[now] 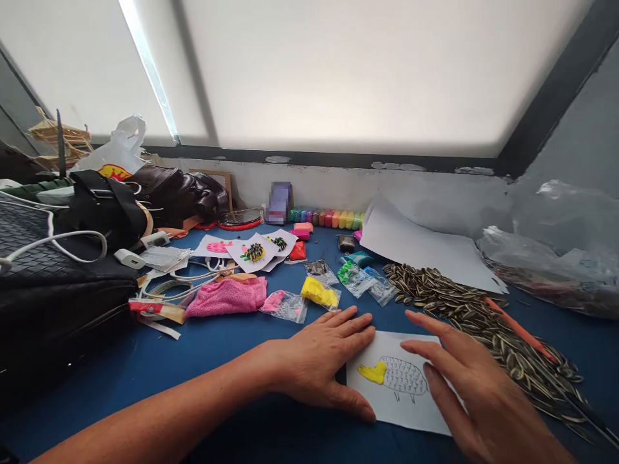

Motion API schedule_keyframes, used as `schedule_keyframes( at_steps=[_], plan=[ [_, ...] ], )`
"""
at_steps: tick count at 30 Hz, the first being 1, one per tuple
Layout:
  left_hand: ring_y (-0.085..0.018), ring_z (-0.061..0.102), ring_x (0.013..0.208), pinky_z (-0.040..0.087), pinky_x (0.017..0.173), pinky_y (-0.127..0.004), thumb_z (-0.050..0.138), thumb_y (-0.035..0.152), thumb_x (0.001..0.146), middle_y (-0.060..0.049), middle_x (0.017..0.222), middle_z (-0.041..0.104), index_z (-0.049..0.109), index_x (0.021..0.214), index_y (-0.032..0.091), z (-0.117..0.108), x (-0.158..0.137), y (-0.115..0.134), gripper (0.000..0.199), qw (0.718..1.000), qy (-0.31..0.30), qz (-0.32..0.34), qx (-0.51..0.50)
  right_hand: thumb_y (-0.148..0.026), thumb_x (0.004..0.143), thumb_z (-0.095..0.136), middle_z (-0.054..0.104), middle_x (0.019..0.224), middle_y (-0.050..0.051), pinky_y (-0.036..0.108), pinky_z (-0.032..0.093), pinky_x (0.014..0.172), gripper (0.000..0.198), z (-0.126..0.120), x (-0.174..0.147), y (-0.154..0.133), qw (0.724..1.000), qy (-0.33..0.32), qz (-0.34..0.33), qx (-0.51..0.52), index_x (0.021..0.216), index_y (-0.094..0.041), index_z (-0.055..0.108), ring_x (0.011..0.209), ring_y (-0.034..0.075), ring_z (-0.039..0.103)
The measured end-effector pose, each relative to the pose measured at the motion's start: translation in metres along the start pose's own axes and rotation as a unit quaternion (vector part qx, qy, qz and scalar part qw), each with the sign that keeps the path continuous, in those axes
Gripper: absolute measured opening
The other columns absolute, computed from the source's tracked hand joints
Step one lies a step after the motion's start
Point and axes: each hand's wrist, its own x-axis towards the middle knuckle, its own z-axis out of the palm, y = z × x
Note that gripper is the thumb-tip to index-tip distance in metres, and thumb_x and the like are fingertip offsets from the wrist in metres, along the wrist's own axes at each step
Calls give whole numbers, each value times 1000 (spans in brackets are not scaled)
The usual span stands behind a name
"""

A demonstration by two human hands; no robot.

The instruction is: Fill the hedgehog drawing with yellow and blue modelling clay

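Observation:
A white sheet of paper (416,415) lies on the blue tabletop in front of me. On it is a pen drawing (405,375) of a rounded animal with two thin legs; its head part is covered in yellow clay (372,373). My left hand (333,361) rests flat with fingers spread, thumb and fingertips at the sheet's left edge. My right hand (464,380) hovers at the sheet's right side, fingers apart, with nothing visible in it. Beyond the left hand sits a lump of yellow clay (319,293) on a clear bag.
Sunflower seeds (435,293) spread along the right, with an orange-handled tool (520,328) across them. Small clay bags (355,277), a pink cloth (227,296) and finished picture cards (254,251) lie ahead. A black bag (58,309) stands left. White paper sheets (416,245) lean behind.

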Motion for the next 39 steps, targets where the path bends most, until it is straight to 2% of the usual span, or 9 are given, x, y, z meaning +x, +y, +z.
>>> schedule_keyframes(
  at_steps=[4, 6, 13, 19, 28, 32, 39],
  plan=[
    [-33, 5, 151, 10, 122, -51, 59, 73, 79, -11, 163, 13, 22, 156, 19, 0, 0, 0, 101, 1000, 2, 1, 1, -15, 89, 46, 64, 130, 7, 36, 60, 82, 31, 3, -1, -1, 998, -33, 15, 60, 107, -27, 69, 112, 25, 66],
    [-33, 5, 151, 10, 122, -50, 60, 73, 79, -11, 162, 14, 23, 156, 19, 1, 0, 0, 102, 1000, 4, 0, 5, -12, 90, 43, 63, 133, 7, 32, 61, 79, 37, 10, -2, -3, 993, -61, 34, 97, 110, -29, 69, 115, 23, 65],
    [-32, 4, 151, 10, 123, -49, 58, 73, 80, -10, 163, 13, 22, 156, 16, 1, 1, 0, 101, 1000, 3, 6, 12, -5, 86, 44, 57, 138, 8, 34, 59, 85, 46, 25, -4, 2, 988, -80, -34, 127, 113, -32, 69, 119, 21, 61],
    [-32, 3, 151, 11, 123, -50, 57, 74, 80, -12, 163, 12, 23, 155, 14, 0, 1, 0, 102, 1000, -1, 7, 16, -9, 90, 48, 61, 133, 11, 35, 60, 80, 41, 27, -3, 5, 991, -72, -66, 90, 116, -32, 70, 115, 23, 64],
    [-32, 3, 151, 10, 123, -49, 58, 73, 80, -12, 162, 13, 23, 155, 13, 0, 1, -1, 103, 1000, -2, 5, 16, -13, 93, 48, 63, 129, 12, 33, 60, 80, 35, 30, -5, 5, 993, -53, -59, 82, 114, -30, 71, 113, 22, 65],
    [-31, 4, 151, 10, 123, -48, 58, 72, 81, -11, 163, 13, 23, 156, 14, 1, 1, -1, 101, 1000, 4, 4, 14, -18, 95, 48, 66, 124, 14, 36, 61, 77, 31, 30, -3, 4, 994, -37, -79, 69, 112, -29, 72, 109, 24, 67],
    [-29, 2, 152, 9, 123, -47, 58, 73, 81, -9, 163, 12, 22, 156, 17, 1, 0, 1, 100, 1000, 0, -6, 12, -9, 89, 47, 68, 124, 14, 33, 62, 77, 37, 22, -2, 4, 997, -10, -63, 46, 111, -24, 73, 108, 23, 69]
  ],
)
